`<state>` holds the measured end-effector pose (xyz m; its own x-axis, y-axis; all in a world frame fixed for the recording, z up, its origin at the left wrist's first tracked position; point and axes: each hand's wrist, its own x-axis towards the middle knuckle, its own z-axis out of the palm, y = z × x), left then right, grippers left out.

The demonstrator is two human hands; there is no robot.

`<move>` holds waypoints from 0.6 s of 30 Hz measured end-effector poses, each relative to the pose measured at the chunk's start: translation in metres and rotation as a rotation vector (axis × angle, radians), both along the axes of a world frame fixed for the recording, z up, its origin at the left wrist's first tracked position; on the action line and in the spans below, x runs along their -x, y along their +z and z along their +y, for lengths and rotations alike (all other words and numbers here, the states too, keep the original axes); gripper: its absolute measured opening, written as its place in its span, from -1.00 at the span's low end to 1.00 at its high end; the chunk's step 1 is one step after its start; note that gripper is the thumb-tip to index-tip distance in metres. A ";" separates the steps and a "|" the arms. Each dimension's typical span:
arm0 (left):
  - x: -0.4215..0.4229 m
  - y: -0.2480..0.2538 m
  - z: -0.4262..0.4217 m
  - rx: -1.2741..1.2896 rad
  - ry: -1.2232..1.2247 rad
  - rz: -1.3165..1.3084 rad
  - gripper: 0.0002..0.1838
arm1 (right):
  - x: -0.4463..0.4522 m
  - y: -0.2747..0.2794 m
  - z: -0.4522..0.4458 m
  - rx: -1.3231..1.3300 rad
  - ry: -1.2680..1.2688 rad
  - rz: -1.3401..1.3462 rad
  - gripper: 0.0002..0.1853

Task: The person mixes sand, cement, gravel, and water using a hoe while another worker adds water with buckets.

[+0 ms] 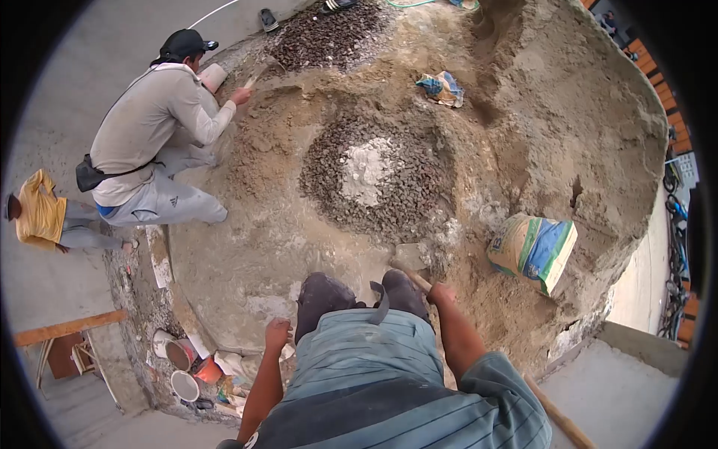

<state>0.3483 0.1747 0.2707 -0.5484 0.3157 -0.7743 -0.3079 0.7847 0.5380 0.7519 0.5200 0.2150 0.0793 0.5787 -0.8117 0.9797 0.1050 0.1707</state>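
My right hand (441,293) is closed around the wooden handle (417,280) of a shovel beside my right knee. The shovel's flat grey blade (410,256) rests near the lower edge of a dark gravel ring (321,168). Pale powder (366,172) is heaped in the ring's middle. Past my forearm, a long wooden shaft (557,415) runs to the lower right, apparently the same handle. My left hand (277,334) hangs beside my left thigh with its fingers curled in and nothing visible in them. An open cement bag (532,251) lies to the right on the sand.
A co-worker (153,142) crouches at upper left, gripping a tool handle (258,75). Another person in yellow (43,209) bends at far left. Several buckets (185,385) stand at lower left. A large sand pile (583,120) rises at right; a crumpled bag (443,88) lies above the gravel.
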 end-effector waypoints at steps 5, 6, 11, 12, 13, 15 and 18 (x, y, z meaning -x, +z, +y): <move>0.064 0.023 0.070 -0.061 -0.332 0.041 -0.82 | 0.050 0.017 0.007 0.053 -0.318 0.118 -0.62; 0.077 0.025 0.089 -0.093 -0.415 0.052 -0.82 | 0.061 0.001 0.001 0.045 -0.402 0.184 -0.65; 0.099 0.040 0.191 0.003 -0.543 -0.219 -0.73 | 0.171 -0.002 -0.027 0.204 -1.523 0.757 -0.87; 0.099 0.030 0.209 0.044 -0.584 -0.270 -0.70 | 0.197 0.000 -0.032 0.230 -1.638 0.786 -0.88; 0.097 0.010 0.226 0.063 -0.594 -0.356 -0.65 | 0.221 -0.007 -0.036 0.255 -1.748 0.813 -0.90; 0.097 -0.022 0.234 0.143 -0.588 -0.524 -0.53 | 0.265 -0.031 -0.058 0.264 -1.775 0.785 -0.83; 0.086 -0.082 0.246 0.322 -0.549 -0.644 -0.33 | 0.317 -0.074 -0.093 0.352 -1.471 0.712 -0.68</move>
<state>0.2627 0.4202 0.1887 0.1851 0.1198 -0.9754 -0.0113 0.9927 0.1198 0.4349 0.4269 0.1412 -0.0644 0.1446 -0.9874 0.1379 -0.9787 -0.1523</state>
